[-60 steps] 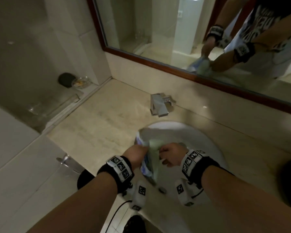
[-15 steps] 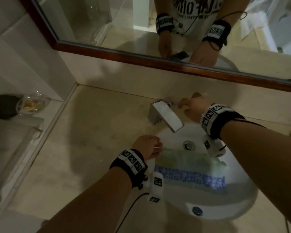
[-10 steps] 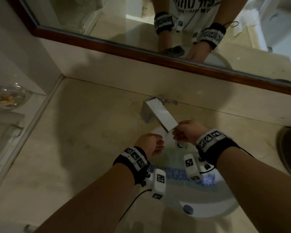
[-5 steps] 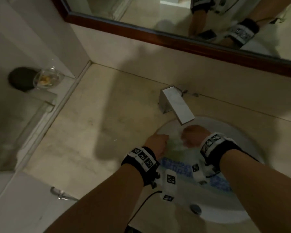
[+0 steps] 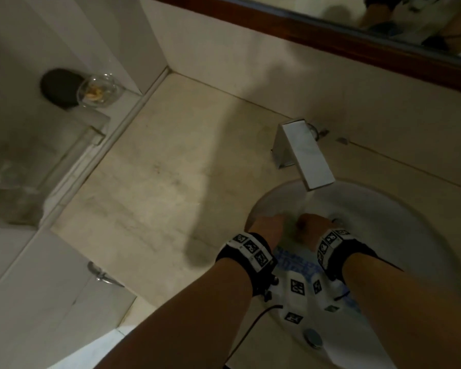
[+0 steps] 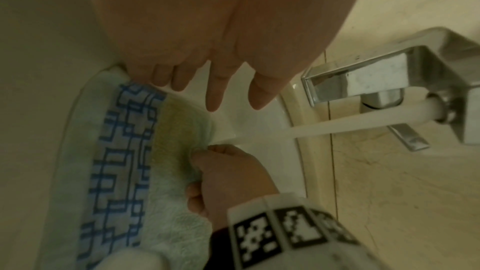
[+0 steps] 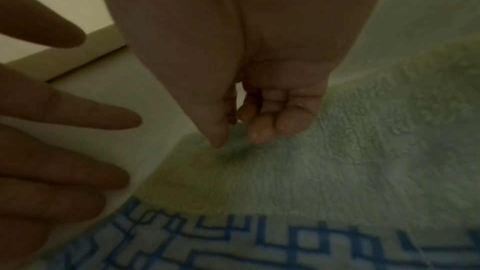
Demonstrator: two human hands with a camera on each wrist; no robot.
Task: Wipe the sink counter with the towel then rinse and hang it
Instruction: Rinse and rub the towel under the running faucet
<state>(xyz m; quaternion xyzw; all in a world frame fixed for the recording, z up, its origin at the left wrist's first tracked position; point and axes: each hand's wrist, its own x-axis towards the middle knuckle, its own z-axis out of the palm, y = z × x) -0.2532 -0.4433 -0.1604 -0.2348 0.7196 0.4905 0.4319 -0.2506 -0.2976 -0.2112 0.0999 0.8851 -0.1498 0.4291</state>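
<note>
Both hands are down in the basin point(image 5: 399, 217), side by side under the tap point(image 5: 305, 155). The left hand point(image 5: 268, 226) has its fingers point(image 6: 215, 93) straight and spread; the smaller ones rest on the far edge of the towel point(image 6: 124, 151), the others hang over bare white porcelain. The right hand point(image 5: 310, 226) is curled, its thumb and fingertips point(image 7: 259, 132) pinching a fold at the pale green end of the towel. A stream of water point(image 6: 324, 126) runs from the tap and lands right at that pinch, between the two hands.

The towel lies spread across the basin floor, pale green with a white band of blue line pattern across it; the band passes under both wrists in the head view. The drain point(image 5: 313, 339) shows at the near rim.

The basin is set into a beige stone worktop point(image 5: 157, 182) that stretches away to the left. At its far left, on a lower ledge, stands a small glass bowl point(image 5: 99, 90) beside a dark round thing point(image 5: 57, 87). A wood-framed mirror point(image 5: 330, 39) runs along the far wall.
</note>
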